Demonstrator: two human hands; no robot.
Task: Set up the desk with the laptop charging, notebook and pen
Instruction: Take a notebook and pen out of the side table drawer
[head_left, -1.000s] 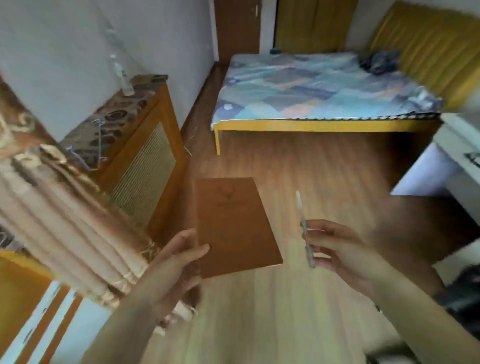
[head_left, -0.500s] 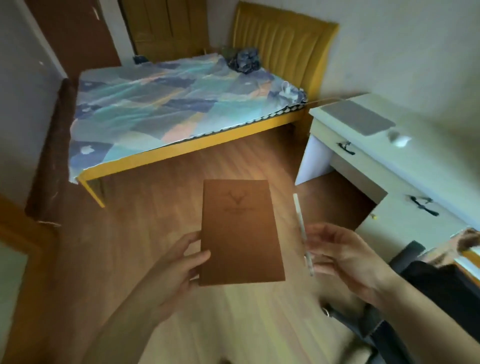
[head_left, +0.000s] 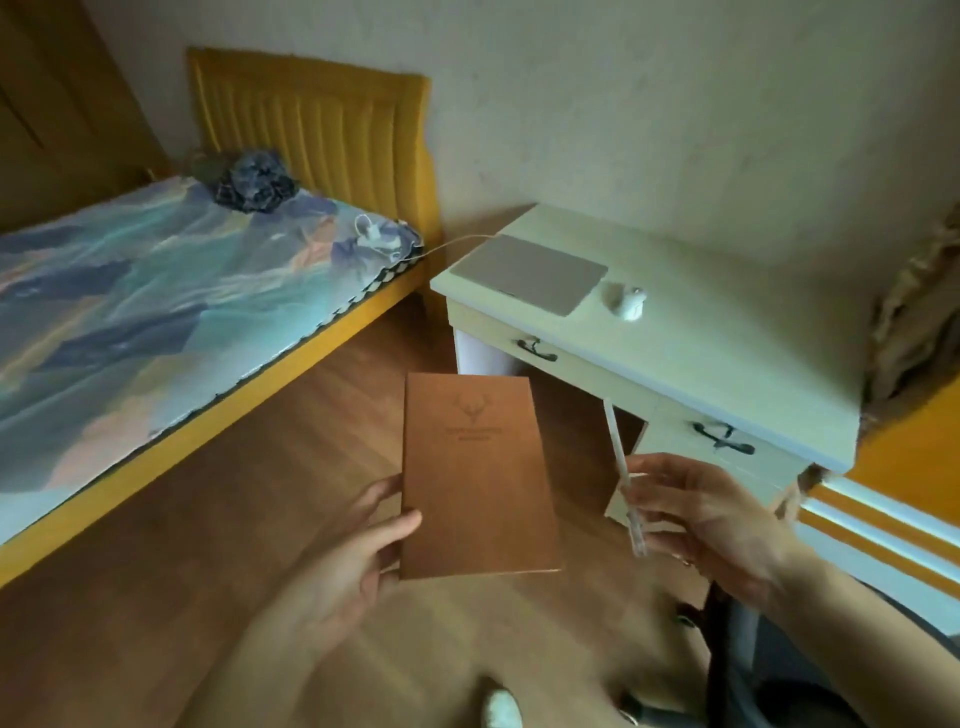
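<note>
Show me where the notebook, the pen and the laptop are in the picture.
notebook (head_left: 475, 478), head view, middle of its brown cover.
pen (head_left: 618, 457), head view, its shaft above the fingers.
laptop (head_left: 530, 273), head view, middle of its closed lid.

- Notebook (head_left: 475, 475), brown cover: one showing.
- Pen (head_left: 621, 467), pale: one showing.
- Laptop (head_left: 530, 273), lid closed: one lying on the tabletop (head_left: 727, 353).
- Small white object (head_left: 626, 300) beside the laptop: one sitting.
- Cable (head_left: 452, 243), white: one running from the laptop.
- Drawer handles (head_left: 536, 349), dark: two showing.
- Bed (head_left: 156, 291): one standing.
- Hands: two showing, left (head_left: 358, 556) and right (head_left: 717, 519).
</note>
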